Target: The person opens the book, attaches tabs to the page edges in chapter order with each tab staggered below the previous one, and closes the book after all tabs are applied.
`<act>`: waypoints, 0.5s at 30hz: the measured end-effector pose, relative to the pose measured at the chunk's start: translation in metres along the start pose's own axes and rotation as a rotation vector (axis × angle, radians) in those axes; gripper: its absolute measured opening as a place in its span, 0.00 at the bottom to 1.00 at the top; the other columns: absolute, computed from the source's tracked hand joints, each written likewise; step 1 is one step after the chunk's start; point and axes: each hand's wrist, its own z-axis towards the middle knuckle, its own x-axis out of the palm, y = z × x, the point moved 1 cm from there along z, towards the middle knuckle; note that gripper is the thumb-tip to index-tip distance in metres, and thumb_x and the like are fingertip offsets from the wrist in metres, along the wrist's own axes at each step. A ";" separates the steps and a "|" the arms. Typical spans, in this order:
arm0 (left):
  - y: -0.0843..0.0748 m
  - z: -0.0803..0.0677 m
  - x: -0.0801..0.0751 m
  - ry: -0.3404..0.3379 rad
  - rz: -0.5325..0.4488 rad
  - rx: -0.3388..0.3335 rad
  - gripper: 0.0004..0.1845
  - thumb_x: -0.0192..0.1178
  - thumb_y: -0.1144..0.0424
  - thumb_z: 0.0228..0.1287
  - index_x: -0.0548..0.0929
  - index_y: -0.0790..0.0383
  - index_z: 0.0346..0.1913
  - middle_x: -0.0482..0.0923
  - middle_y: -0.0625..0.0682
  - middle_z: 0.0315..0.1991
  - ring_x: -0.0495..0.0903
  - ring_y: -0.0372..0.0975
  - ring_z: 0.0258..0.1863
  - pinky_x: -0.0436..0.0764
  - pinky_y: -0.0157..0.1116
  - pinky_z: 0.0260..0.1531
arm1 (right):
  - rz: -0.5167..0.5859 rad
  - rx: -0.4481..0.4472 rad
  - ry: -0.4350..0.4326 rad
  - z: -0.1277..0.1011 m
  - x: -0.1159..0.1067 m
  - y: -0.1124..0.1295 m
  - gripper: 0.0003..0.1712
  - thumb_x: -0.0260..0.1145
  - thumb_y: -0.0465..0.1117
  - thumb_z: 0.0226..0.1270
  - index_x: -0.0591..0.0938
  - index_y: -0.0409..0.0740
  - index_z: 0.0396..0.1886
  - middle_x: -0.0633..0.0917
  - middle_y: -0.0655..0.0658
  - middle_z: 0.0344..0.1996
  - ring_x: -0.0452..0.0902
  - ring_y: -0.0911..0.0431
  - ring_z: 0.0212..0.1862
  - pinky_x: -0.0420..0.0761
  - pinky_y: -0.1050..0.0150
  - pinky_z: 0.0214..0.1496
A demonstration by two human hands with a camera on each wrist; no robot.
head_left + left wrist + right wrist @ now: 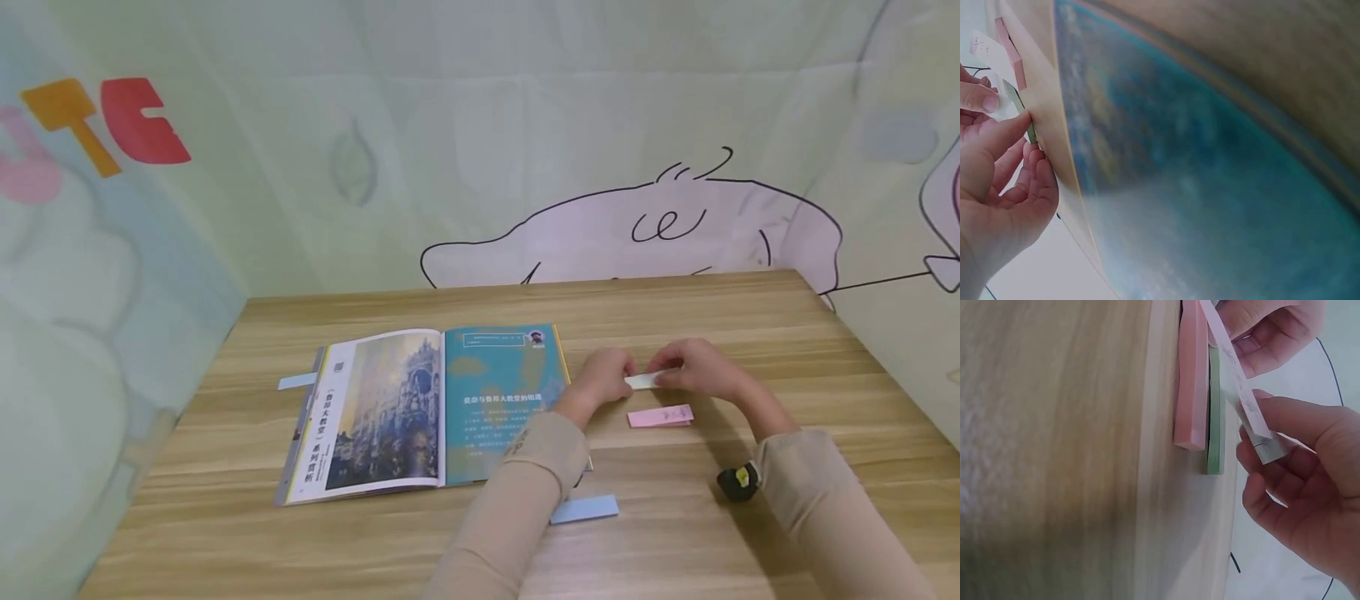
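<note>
A pale green sticky-note pad [641, 382] lies on the table right of an open magazine [495, 417]. My left hand [603, 375] grips the pad's left end, thumb and fingertips at its edge in the left wrist view. My right hand [697, 367] pinches the lifted right end of its top green sheet [1269, 451], while the green pad below [1215, 419] stays flat. Nearer to me lies a pink sticky-note pad [660, 416]; its handwritten top sheet [1235, 369] stands up at one end and overlaps the green sheet in the right wrist view.
A blue sticky-note pad [585, 509] lies near the magazine's lower right corner, beside my left sleeve [517, 492]. A pale blue strip [297, 381] sticks out from the magazine's left edge. A small black object [738, 482] with a yellow mark is at my right cuff. A printed cloth [480, 167] hangs behind the table.
</note>
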 end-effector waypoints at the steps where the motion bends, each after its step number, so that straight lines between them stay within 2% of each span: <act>1: 0.000 0.000 0.000 0.001 0.005 -0.001 0.07 0.67 0.71 0.47 0.83 0.63 0.32 0.72 0.45 0.22 0.69 0.35 0.25 0.66 0.23 0.26 | 0.007 0.005 0.005 0.000 0.000 0.000 0.05 0.67 0.30 0.55 0.84 0.36 0.33 0.85 0.48 0.30 0.76 0.58 0.34 0.77 0.63 0.38; 9: 0.001 0.001 0.002 -0.013 0.033 0.018 0.07 0.68 0.71 0.47 0.83 0.62 0.32 0.72 0.44 0.22 0.69 0.34 0.25 0.66 0.23 0.27 | 0.030 0.020 0.018 -0.001 0.000 0.001 0.04 0.66 0.31 0.57 0.84 0.37 0.33 0.84 0.49 0.29 0.74 0.59 0.33 0.76 0.66 0.37; 15: 0.002 0.001 0.002 -0.014 0.046 0.023 0.07 0.68 0.70 0.47 0.84 0.62 0.33 0.76 0.45 0.24 0.71 0.34 0.27 0.68 0.23 0.29 | 0.027 0.004 0.009 -0.002 -0.001 0.002 0.04 0.66 0.31 0.57 0.84 0.37 0.33 0.85 0.49 0.30 0.75 0.59 0.33 0.76 0.66 0.37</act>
